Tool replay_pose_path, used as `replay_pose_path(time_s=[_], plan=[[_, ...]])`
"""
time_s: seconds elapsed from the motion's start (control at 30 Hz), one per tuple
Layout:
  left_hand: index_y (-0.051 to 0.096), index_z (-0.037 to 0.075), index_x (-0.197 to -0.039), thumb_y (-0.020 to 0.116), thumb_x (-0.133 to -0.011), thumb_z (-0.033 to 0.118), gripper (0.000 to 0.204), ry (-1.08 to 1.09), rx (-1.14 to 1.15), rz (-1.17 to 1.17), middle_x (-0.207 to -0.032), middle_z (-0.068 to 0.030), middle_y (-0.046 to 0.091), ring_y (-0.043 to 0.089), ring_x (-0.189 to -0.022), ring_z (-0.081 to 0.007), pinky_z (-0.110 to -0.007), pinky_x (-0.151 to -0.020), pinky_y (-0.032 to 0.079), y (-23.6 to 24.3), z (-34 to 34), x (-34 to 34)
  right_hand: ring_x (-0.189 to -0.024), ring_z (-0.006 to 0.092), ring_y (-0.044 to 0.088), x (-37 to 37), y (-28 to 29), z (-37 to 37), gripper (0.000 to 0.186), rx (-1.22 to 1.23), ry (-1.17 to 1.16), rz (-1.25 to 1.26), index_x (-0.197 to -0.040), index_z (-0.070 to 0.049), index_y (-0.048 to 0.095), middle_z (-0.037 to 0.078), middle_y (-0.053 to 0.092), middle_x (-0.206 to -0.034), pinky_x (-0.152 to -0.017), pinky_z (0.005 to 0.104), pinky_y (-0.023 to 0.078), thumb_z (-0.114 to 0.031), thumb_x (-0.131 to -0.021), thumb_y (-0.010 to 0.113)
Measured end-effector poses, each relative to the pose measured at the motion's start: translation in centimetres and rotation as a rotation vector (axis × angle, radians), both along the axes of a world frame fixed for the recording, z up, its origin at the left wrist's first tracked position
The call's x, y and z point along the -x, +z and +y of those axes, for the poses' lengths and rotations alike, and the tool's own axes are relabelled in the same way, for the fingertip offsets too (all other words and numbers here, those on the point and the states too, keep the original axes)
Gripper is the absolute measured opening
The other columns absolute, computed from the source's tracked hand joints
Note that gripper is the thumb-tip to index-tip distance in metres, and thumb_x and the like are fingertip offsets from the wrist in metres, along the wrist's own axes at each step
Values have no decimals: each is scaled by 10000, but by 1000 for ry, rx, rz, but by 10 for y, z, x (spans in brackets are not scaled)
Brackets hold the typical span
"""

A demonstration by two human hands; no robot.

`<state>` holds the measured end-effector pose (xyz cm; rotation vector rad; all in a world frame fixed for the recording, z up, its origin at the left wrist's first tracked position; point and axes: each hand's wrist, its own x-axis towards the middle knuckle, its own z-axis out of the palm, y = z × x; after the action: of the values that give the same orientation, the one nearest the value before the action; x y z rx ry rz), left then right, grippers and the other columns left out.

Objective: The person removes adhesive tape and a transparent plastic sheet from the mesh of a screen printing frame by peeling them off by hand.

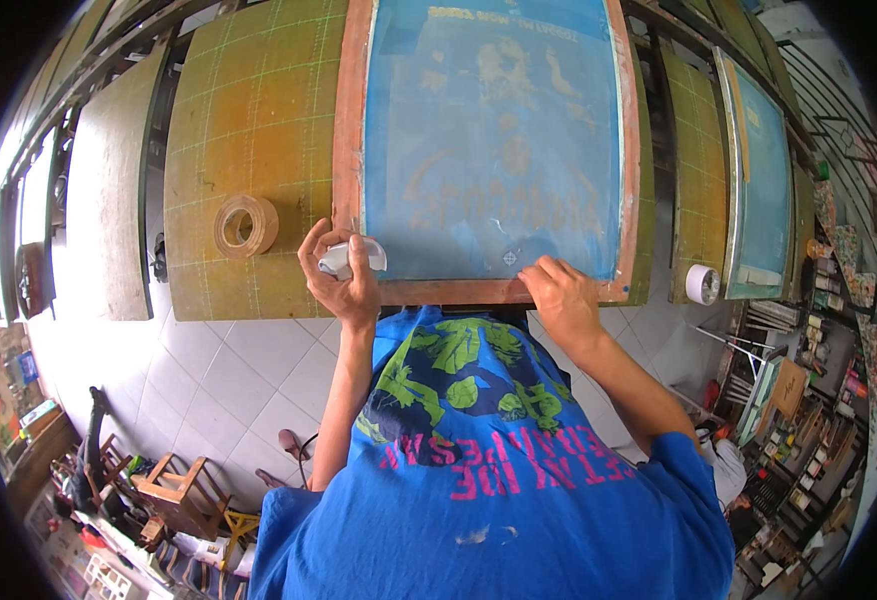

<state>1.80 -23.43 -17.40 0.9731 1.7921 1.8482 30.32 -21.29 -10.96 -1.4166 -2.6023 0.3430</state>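
At the far left of the frame, a pale board (pixel 108 180) is seen, with a wooden stool (pixel 180 487) placed on the tiled floor (pixel 193 370) in the lower left. To the right of the board, a greenish-brown panel (pixel 258 120) is marked with bright green grid lines, and a brown tape roll (pixel 268 226) is laid flat on its lower part.

Left of centre, a small white object (pixel 375 256) is grasped between the thumb and curled fingers of the left hand (pixel 341 285), beside the lower left corner of the wooden frame (pixel 355 90). By this frame, blue mesh (pixel 498 130) bearing faint pale patterning is enclosed, from the top of the picture to its centre; a small crosshair mark (pixel 509 258) is shown near its lower edge.

Right of that mark, the right hand (pixel 565 300) is held over the lower rail, fingers bent and fingertips brought together; whether anything is pinched there cannot be told. Farther right, a white roll (pixel 702 284) is seen beside a second blue screen (pixel 763 190).
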Motion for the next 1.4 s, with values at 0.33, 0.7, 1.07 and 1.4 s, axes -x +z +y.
replay_pose_path(time_s=[0.33,0.7,1.07,1.4], plan=[[524,-34,-1317,732,-961,172,461,10,12,0,-893,-92,709,670,-835,-173,-332,-796,551,1,0,-1,-797,253,667,1,-2,-7,79,-48,-18,-23,-897,-64,700,44,625,-873,-664,386,550,-112,-889,763],[522,-34,-1325,736,-962,178,471,2,43,-9,-911,-95,708,669,-849,-167,-323,-782,552,4,-1,0,-829,245,641,-7,-1,-7,132,63,-41,185,-1018,-70,738,47,625,-917,-716,381,531,-86,-887,741],[514,-32,-1334,729,-966,169,472,-11,31,-12,-911,-93,702,663,-847,-159,-318,-781,551,3,0,1,-863,255,567,-8,-25,-7,94,-111,132,79,-969,-53,605,74,560,-951,-750,380,465,-25,-883,634],[514,-38,-1334,727,-969,174,473,-14,39,22,-912,-89,701,657,-856,-154,-315,-806,543,7,-1,1,-895,284,572,-5,-40,-11,143,-103,-36,266,-1028,-40,598,86,584,-993,-767,402,448,-53,-923,694]])
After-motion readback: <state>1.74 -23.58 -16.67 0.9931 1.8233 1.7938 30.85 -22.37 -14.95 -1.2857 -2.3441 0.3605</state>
